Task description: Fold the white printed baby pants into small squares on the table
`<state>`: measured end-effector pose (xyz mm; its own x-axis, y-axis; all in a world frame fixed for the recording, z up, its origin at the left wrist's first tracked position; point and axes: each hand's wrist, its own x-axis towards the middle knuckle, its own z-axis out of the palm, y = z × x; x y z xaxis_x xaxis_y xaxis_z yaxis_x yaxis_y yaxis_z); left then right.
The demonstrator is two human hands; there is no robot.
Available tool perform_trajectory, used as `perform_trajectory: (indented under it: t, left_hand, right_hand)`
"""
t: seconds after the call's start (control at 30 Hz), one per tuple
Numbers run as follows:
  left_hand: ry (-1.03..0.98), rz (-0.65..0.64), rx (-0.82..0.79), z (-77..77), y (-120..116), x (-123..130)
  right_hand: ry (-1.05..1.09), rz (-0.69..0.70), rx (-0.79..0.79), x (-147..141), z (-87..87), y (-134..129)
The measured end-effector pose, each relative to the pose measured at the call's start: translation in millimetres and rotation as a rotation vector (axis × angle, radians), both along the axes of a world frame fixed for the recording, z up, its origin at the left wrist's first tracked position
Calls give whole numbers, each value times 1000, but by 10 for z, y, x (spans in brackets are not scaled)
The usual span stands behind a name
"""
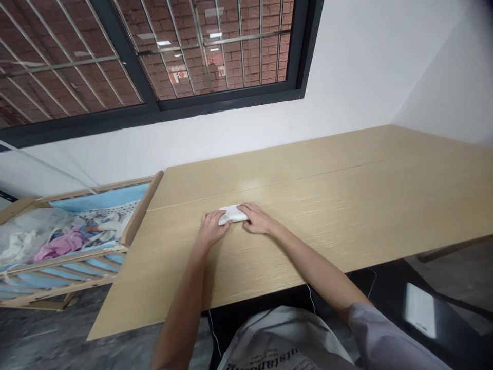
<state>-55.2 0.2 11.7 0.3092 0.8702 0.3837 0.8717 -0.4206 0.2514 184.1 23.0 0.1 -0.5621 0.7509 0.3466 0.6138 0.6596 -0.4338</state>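
A small white folded bundle (233,214), soft-looking with faint markings, lies on the wooden tabletop (327,200). Whether it is a cloth or a diaper, I cannot tell. At its left end my left hand (213,227) grips it, the thumb along the near edge. My right hand (257,218) holds the opposite end, fingers over the top and thumb on the near side. Part of each end is hidden under the fingers.
A wooden crib (140,216) with blue lining stands left of the table, holding a pink cloth (61,244) and other cloths. Behind the table is a white wall with a barred window (215,49). A white rectangular object (420,310) lies on a dark surface at lower right.
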Motion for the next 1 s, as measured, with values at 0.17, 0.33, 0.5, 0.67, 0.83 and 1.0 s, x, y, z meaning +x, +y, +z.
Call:
perform_trajectory:
  t: [0.17, 0.33, 0.5, 0.67, 0.83, 1.0]
  left_hand:
    - [-22, 8, 10, 29, -13, 81]
    - [-127, 131, 25, 273, -145, 142]
    - [-308, 156, -91, 420, -451, 235]
    - [-413, 307, -280, 249, -700, 405]
    - [-260, 404, -242, 59, -827, 573]
    - [-15, 467, -142, 15, -912, 666]
  right_hand:
    - [154, -40, 33, -35, -72, 112]
    - [374, -26, -67, 8, 255, 132]
    - [654, 51, -403, 72, 669, 195]
    - [547, -15, -667, -6, 664, 387]
    - [376, -42, -642, -145, 303, 541]
    - [345, -33, -571, -89, 88, 542]
